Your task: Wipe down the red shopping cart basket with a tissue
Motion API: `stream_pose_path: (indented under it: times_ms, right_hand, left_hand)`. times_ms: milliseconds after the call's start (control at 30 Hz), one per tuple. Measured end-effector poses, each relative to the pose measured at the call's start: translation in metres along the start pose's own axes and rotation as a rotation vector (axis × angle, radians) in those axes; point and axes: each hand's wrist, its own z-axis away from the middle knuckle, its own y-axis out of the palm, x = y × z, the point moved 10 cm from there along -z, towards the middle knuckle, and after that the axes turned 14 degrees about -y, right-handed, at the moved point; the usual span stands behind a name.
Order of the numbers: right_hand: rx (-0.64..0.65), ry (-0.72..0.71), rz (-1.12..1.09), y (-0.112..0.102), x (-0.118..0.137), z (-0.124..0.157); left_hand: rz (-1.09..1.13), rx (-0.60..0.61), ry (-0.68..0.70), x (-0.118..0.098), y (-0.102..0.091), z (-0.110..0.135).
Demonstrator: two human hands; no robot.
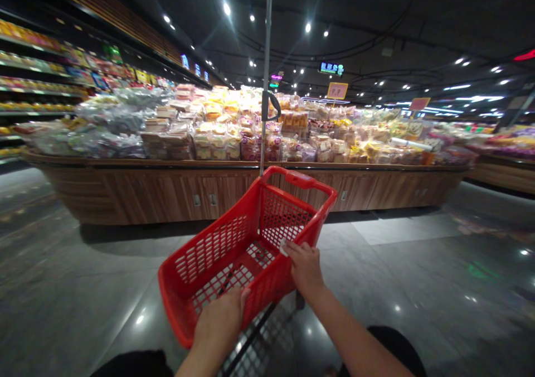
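Note:
A red plastic shopping cart (213,243) stands before me, turned at an angle, with its handle at the far right end. Through its grid walls and bottom I see the floor, and nothing lies in the basket. My left hand (221,318) is closed over the near side rim, toward the front end; its fingers are mostly hidden. Farther along the same rim rests my right hand (305,262), fingers bent over the edge. A small white piece, apparently a tissue (285,247), shows under its fingertips.
Behind the cart runs a long wood-panelled display stand (137,193) heaped with packaged food (221,126). A grey pole (268,42) with a black hook rises by the cart's far side. Stocked shelves (33,81) line the left. Grey tiled floor (397,276) surrounds the cart.

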Motion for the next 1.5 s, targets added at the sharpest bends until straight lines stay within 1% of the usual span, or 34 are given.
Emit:
stream_pose_path:
  times_ms: [67,100,133,267,333,400,467,500,533,567,600,700,733,767,800,867,1000,1067,1100,1167,1267,1300,1333,1367,1400,1500]
  right_hand:
    - [-0.034,0.059,0.045,-0.007,-0.014,-0.003]
    - [-0.036,0.062,0.058,-0.006,-0.014,-0.003]
    - [-0.027,0.046,0.059,-0.002,-0.008,-0.001]
    - [0.046,-0.102,-0.01,0.023,0.035,0.01]
    - [0.064,-0.131,-0.033,0.026,0.041,0.013]
    - [0.052,-0.087,-0.022,0.019,0.029,0.01]
    - [0.021,0.0,0.009,0.01,0.011,0.005]
    - [0.008,0.032,0.017,0.008,0.006,0.004]
    - [0.003,0.044,0.013,0.009,0.007,0.002]
    - [0.004,0.033,-0.007,0.013,0.014,0.002]
    - [0.01,-0.001,-0.042,0.019,0.026,0.002]
    - [0.025,-0.141,-0.182,0.039,0.073,0.008]
    - [0.029,-0.166,-0.213,0.043,0.083,0.011]
    - [0.035,-0.18,-0.234,0.045,0.089,0.013]
    - [0.04,-0.182,-0.241,0.045,0.089,0.014]
    - [0.043,-0.159,-0.221,0.037,0.075,0.013]
    - [-0.006,-0.023,-0.074,0.007,0.013,0.004]
    - [-0.04,0.056,0.01,-0.004,-0.009,0.001]
    - [-0.048,0.083,0.042,-0.005,-0.013,0.0]
    - [-0.035,0.081,0.068,-0.001,-0.006,0.0]
    - [0.026,-0.044,0.033,0.014,0.025,0.0]
    - [0.042,-0.085,0.025,0.015,0.032,0.0]
    - [0.049,-0.107,0.029,0.012,0.034,-0.001]
    - [0.049,-0.106,0.045,0.006,0.029,-0.002]
    - [0.04,-0.083,0.071,-0.004,0.02,-0.005]
    - [-0.025,0.071,0.18,-0.046,-0.029,-0.014]
  left_hand:
    - [-0.006,-0.001,-0.001,0.002,0.0,-0.001]
    - [-0.008,-0.002,-0.002,0.002,0.0,-0.001]
    - [-0.008,-0.003,-0.002,0.002,0.0,-0.001]
    - [0.001,-0.002,-0.001,0.003,0.0,0.0]
    - [0.005,0.002,0.003,0.004,0.0,0.0]
    - [0.005,0.005,0.005,0.005,0.001,-0.001]
    - [0.005,0.006,0.012,0.005,0.002,-0.001]
    - [0.005,0.007,0.018,0.005,0.002,-0.001]
    - [0.007,0.007,0.025,0.004,0.002,-0.001]
    - [0.01,0.007,0.032,0.004,0.002,0.0]
    - [0.013,0.007,0.039,0.003,0.002,0.0]
    - [0.024,0.008,0.053,0.005,0.001,0.0]
    - [0.029,0.007,0.057,0.007,0.001,0.0]
    - [0.033,0.004,0.062,0.009,0.001,-0.001]
    - [0.033,0.002,0.066,0.012,0.002,-0.001]
    - [0.02,-0.006,0.069,0.018,0.003,-0.002]
    - [-0.02,-0.011,0.051,0.028,0.004,-0.002]
    - [-0.032,0.002,0.041,0.03,0.003,0.0]
    - [-0.039,0.01,0.036,0.03,0.002,0.0]
    - [-0.052,0.02,0.027,0.032,0.0,0.0]
    - [-0.051,0.018,0.033,0.037,-0.002,-0.003]
    - [-0.045,0.019,0.04,0.04,-0.002,-0.004]
    - [-0.04,0.021,0.048,0.043,-0.001,-0.006]
    - [-0.033,0.022,0.056,0.047,0.0,-0.008]
    - [-0.027,0.022,0.064,0.051,0.002,-0.011]
    - [-0.018,0.006,0.083,0.062,0.005,-0.015]
